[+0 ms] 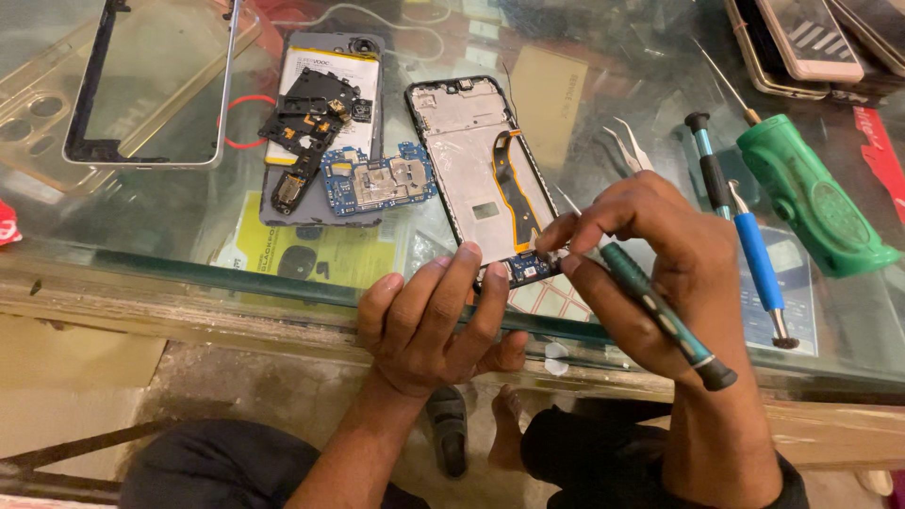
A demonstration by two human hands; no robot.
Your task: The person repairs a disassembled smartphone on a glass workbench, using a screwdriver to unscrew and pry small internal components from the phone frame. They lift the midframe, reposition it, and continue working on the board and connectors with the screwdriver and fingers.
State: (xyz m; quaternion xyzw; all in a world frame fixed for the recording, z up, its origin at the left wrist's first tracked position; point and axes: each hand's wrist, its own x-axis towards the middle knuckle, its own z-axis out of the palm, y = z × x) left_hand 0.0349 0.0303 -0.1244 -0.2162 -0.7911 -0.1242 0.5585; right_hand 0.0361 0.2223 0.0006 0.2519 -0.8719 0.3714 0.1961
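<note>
Looking down from my head camera, my right hand (650, 259) is closed around a slim dark-green-handled screwdriver (660, 316), thumb and fingers pinching its upper shaft; the tip points at the bottom end of the opened black phone frame (481, 170) lying on the glass tabletop (141, 207). An orange flex cable (514, 188) runs down the inside of that frame. My left hand (429, 320) grips nothing: its fingers lie loosely spread, fingertips pressing on the frame's lower edge, just beside the screwdriver tip.

Left of the frame lie a blue circuit board with metal shields (377, 181), a black plastic inner cover (306, 118), and under them a grey battery with a white label (325, 66). Further left sits a detached silver-rimmed back frame (156, 155) on a clear phone case (28, 113).

Right of my hand lie metal tweezers (630, 146), a blue-handled screwdriver (749, 240) and a green plastic handheld tool with a thin metal probe (811, 193). More phones (811, 42) sit stacked at the top right corner.
</note>
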